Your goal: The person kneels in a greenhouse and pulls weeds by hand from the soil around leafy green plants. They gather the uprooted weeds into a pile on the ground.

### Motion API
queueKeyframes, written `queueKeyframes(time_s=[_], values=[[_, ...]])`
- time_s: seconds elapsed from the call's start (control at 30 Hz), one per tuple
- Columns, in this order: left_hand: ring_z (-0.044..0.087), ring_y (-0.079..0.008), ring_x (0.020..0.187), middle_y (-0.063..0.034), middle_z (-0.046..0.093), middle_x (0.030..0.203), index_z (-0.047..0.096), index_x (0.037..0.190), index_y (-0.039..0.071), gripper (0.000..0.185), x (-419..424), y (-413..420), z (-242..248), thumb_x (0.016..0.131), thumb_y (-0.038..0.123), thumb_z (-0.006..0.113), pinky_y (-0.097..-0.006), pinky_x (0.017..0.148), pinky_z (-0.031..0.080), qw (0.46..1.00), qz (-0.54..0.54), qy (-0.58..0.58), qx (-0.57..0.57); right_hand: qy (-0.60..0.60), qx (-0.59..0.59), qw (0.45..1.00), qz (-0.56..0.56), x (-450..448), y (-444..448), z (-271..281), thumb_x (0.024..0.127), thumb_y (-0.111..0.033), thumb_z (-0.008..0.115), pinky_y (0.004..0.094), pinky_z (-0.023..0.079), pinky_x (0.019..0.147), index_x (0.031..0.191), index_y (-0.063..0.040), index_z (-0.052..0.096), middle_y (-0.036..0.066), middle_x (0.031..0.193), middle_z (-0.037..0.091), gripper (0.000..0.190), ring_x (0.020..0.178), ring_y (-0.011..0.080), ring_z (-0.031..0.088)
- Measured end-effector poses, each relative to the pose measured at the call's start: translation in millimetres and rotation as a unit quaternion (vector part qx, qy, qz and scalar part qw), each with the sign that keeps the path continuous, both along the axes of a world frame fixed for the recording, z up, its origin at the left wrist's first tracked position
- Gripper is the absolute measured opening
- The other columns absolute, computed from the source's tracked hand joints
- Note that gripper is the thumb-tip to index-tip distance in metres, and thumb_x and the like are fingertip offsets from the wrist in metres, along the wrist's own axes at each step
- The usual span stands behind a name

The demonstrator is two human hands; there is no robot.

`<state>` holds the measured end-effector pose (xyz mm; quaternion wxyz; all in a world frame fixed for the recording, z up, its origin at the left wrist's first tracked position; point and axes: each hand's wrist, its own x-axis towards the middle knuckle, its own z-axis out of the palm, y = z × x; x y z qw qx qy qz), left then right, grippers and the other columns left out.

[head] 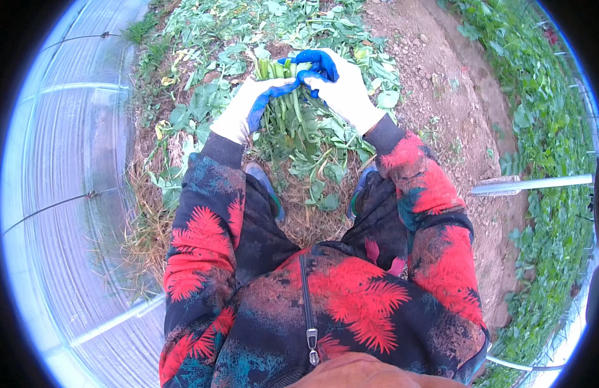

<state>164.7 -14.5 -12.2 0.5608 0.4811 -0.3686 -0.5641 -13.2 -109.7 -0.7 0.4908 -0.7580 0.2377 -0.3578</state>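
Observation:
A bunch of leafy green stalks (291, 109) is held out in front of me, its thick stem ends uppermost and its leaves hanging down. My left hand (260, 99), in a white work glove with a blue palm, is wrapped around the stalks from the left. At the right side of the stem ends is my right hand (336, 80), gloved the same way, its fingers curled at the stems and its thumb near the left fingertips. What lies between the right fingers is partly hidden. Loose cut leaves (212, 104) lie on the ground beneath and beyond the hands.
Ribbed plastic sheeting (86, 145) with frame tubes rises along the left. Bare soil (440, 87) runs down the right, beside a dense row of green plants (546, 126). A metal bar (537, 184) juts in from the right. My two shoes stand on dry grass below the bunch.

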Motion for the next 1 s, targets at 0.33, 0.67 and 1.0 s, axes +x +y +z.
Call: queueKeyframes(time_s=[0.33,0.67,1.0], values=[[0.065,-0.0184,0.093,-0.0105,0.067,0.101,0.064,0.109,-0.004,0.030,2.1,6.5,1.7,0.083,0.012,0.061,-0.0314,0.084,0.052,0.999,-0.024,-0.036,0.021,0.025,-0.050,0.998,0.030,8.1,-26.6,-25.4,0.080,-0.020,0.069,0.0289,0.049,0.075,0.108,-0.014,0.067,0.002,0.097,0.065,0.028,0.084,0.0149,0.060],[0.065,-0.0222,0.099,-0.0161,0.067,0.105,0.065,0.102,-0.005,0.026,24.3,14.2,-5.3,0.084,0.014,0.062,-0.0334,0.092,0.049,0.988,0.121,-0.098,0.024,0.521,0.122,0.839,-0.103,-44.2,-63.8,-273.6,0.079,-0.036,0.054,0.0404,0.046,0.093,0.109,-0.006,0.064,0.020,0.114,0.062,0.043,0.109,0.0340,0.059],[0.064,-0.0234,0.102,-0.0196,0.066,0.109,0.065,0.096,-0.008,0.025,22.9,9.5,-1.6,0.089,0.015,0.056,-0.0344,0.094,0.049,0.986,0.110,-0.129,0.007,0.598,0.065,0.799,0.000,-52.1,13.6,-341.0,0.079,-0.029,0.065,0.0419,0.043,0.097,0.149,-0.013,0.015,0.020,0.143,0.037,0.088,0.118,0.0354,0.052]])
